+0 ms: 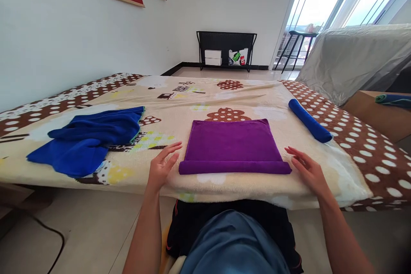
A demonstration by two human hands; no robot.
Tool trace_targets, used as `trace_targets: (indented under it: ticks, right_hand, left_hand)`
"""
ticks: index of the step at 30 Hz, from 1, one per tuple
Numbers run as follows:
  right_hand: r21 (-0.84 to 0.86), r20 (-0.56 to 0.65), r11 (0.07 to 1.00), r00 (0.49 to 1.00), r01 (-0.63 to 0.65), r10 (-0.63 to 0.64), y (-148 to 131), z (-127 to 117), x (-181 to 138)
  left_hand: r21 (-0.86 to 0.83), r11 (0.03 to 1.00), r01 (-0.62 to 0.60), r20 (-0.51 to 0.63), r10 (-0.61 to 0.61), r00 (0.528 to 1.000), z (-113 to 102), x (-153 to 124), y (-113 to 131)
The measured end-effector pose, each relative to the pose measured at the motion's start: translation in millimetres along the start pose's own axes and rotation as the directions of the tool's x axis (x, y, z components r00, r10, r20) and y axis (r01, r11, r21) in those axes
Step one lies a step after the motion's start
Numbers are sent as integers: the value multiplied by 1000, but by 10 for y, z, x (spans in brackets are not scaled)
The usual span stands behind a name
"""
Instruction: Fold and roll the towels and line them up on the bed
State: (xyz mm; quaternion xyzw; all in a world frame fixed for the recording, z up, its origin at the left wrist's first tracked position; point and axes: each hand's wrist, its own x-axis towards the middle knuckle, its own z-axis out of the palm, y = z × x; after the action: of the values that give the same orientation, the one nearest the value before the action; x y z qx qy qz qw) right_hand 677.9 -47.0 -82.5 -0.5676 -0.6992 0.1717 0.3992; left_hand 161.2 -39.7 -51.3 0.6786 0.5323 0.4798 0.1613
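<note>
A purple towel (229, 141) lies flat on the bed in front of me, its near edge rolled into a thick tube. My left hand (163, 165) hovers just left of the towel, fingers stretched and holding nothing. On the other side, my right hand (306, 169) is held near the right end of the rolled edge, fingers apart, also with nothing in it. A crumpled blue towel (93, 137) is spread at the left. To the right lies a tightly rolled blue towel (308, 120).
A patterned cream and brown blanket (173, 115) covers the bed. At the right edge stands a cardboard box (369, 113) with a rolled towel (393, 100) on top. A black rack (226, 47) is against the far wall; a plastic-covered piece of furniture (359, 58) stands right.
</note>
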Motion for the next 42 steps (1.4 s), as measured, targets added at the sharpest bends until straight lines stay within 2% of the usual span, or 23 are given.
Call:
trace_targets:
  ticks: [3,6,8,11,17,25,31,35,42]
  right_hand:
    - [125,134,991,988,58,-75,-82,-112,-143]
    - [21,241,989,959,147,-148,-167,-143,-122]
    - [-48,258,983,953,177,-159,-205,-127,-91]
    - [-85,230,981,961,174,-150,-223,-87,-78]
    - [-77,175,990,979,120,-105,-193,-43,-92]
    - [-48,162,992,981,114,-105,-137,-9,-78]
    - [-15,127,995,987,102,-99,-82,3,-101]
    - [19,124,995,987,101,-103,-85,-10,-109]
    - [12,156,997,984,80,-81,-100,-52,-110]
  left_hand:
    - [6,994,-108,17,108,994,-24,-155,214]
    - [180,964,-195,178,163,971,-51,-199,358]
    - [236,947,-219,288,147,946,-90,-207,384]
    - [209,962,-173,350,92,932,-167,-209,327]
    - [114,990,-88,382,38,923,-220,-190,178]
    - [79,997,-12,316,-14,949,-178,-195,162]
    - [56,998,16,319,-33,947,-194,-215,114]
    - [45,998,45,357,-58,932,-221,-227,155]
    - [121,990,78,382,-119,916,-254,-244,296]
